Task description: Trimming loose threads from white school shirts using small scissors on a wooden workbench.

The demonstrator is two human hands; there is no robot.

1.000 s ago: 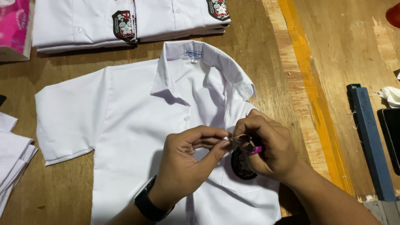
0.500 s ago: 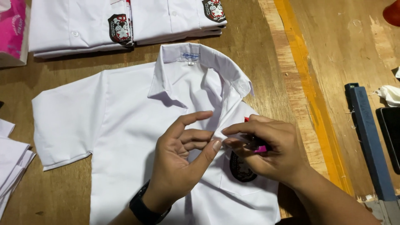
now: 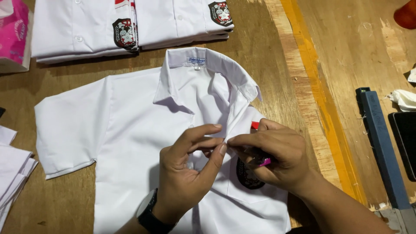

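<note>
Since the earlier frame the left hand point(image 3: 186, 173) has closed its fingers again, and its thumb now meets the fingertips of the right hand point(image 3: 271, 162) on the front edge of the white short-sleeved cotton shirt point(image 3: 130, 143), so both hands pinch the cloth together there. The right hand also clamps a small pink and red tool point(image 3: 264, 162); what it is I cannot tell. Under this hand lies the dark round badge point(image 3: 247, 177) on the shirt pocket. The shirt lies flat on the wooden desk point(image 3: 268, 56). Beyond the hands lie folded white shirts point(image 3: 130, 26). Right of them lies a long blue bar point(image 3: 381, 143).
</note>
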